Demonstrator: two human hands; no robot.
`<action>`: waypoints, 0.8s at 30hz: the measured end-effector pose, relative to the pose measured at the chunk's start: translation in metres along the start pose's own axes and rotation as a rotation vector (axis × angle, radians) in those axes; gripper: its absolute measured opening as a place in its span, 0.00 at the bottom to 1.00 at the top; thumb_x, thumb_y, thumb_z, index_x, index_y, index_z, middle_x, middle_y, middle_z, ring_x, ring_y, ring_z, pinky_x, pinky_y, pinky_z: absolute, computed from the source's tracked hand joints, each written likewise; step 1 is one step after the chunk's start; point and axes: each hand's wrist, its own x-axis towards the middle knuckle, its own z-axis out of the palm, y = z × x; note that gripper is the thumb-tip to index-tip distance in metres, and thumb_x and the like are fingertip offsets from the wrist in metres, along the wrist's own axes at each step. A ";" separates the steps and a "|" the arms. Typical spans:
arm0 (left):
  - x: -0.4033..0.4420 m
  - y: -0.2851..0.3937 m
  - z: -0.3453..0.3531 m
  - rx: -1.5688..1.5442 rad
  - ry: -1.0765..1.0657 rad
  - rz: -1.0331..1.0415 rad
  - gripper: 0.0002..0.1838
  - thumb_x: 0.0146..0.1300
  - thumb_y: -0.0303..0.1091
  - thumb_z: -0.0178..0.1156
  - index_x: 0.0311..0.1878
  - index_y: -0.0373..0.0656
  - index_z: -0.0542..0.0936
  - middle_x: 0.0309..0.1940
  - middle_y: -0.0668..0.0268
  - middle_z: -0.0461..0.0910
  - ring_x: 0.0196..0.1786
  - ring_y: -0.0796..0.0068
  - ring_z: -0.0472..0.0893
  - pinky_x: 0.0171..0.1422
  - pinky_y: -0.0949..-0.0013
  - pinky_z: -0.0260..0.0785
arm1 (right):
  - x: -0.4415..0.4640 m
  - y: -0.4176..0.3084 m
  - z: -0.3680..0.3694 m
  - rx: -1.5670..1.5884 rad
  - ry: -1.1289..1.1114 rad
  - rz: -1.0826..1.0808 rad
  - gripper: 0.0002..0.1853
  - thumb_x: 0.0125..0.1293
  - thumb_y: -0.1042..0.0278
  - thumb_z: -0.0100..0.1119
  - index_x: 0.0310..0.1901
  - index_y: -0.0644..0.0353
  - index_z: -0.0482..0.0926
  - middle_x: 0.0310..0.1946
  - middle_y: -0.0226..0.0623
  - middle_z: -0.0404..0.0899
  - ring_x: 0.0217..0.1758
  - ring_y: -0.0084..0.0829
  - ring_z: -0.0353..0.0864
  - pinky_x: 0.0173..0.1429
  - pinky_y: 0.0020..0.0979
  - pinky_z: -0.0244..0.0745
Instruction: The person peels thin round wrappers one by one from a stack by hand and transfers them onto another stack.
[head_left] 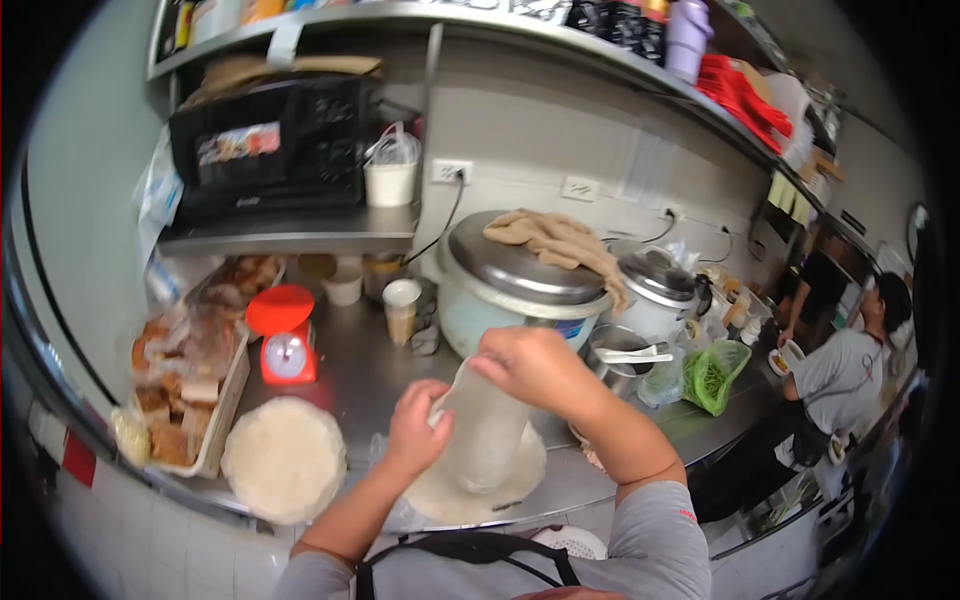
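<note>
A thin, pale, round wrapper sheet (485,440) hangs from my two hands, its lower end touching a flat round stack of similar wrappers (440,497) on the counter. My left hand (418,428) pinches its left edge. Higher up and to the right, my right hand (528,366) is closed on the top edge. Another stack of round wrappers (285,460) lies to the left, near the counter's front edge.
A red kitchen scale (288,340) and a tray of browned food pieces (222,405) stand left. Behind my hands sits a large lidded cooker (485,300) with a cloth (550,238). Right are a metal pot (612,368), a green bag (715,378) and a co-worker (845,380).
</note>
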 end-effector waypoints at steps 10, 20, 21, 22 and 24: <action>0.002 -0.041 -0.177 0.111 -0.083 -0.172 0.05 0.53 0.29 0.55 0.32 0.38 0.76 0.27 0.59 0.77 0.32 0.68 0.77 0.36 0.70 0.67 | 0.071 -0.031 0.071 0.228 -0.407 0.132 0.13 0.46 0.68 0.65 0.26 0.63 0.69 0.14 0.31 0.61 0.20 0.21 0.58 0.25 0.24 0.59; -0.037 -0.120 -0.286 0.390 0.024 -0.205 0.05 0.54 0.29 0.55 0.31 0.38 0.76 0.28 0.58 0.76 0.34 0.60 0.75 0.39 0.66 0.67 | 0.109 -0.090 0.233 0.238 -0.008 -0.111 0.03 0.46 0.74 0.58 0.25 0.58 0.75 0.25 0.38 0.71 0.30 0.41 0.73 0.34 0.36 0.69; -0.056 -0.125 -0.287 0.428 -0.013 -0.241 0.05 0.53 0.29 0.56 0.30 0.38 0.77 0.28 0.58 0.75 0.34 0.60 0.75 0.39 0.65 0.67 | 0.096 -0.093 0.252 0.275 -0.001 -0.164 0.04 0.44 0.75 0.58 0.24 0.57 0.75 0.24 0.37 0.72 0.30 0.40 0.73 0.33 0.37 0.69; -0.078 -0.132 -0.284 0.424 -0.017 -0.246 0.05 0.52 0.29 0.56 0.30 0.38 0.77 0.28 0.58 0.75 0.34 0.59 0.75 0.39 0.64 0.68 | 0.076 -0.096 0.276 0.299 -0.013 -0.114 0.05 0.42 0.76 0.58 0.24 0.55 0.75 0.26 0.35 0.72 0.33 0.38 0.73 0.36 0.37 0.68; -0.128 -0.151 -0.274 0.402 -0.060 -0.229 0.03 0.50 0.28 0.57 0.29 0.40 0.77 0.29 0.59 0.75 0.35 0.58 0.75 0.40 0.62 0.67 | 0.030 -0.104 0.318 0.289 -0.091 -0.054 0.05 0.41 0.74 0.59 0.23 0.53 0.76 0.30 0.32 0.73 0.41 0.35 0.71 0.43 0.37 0.65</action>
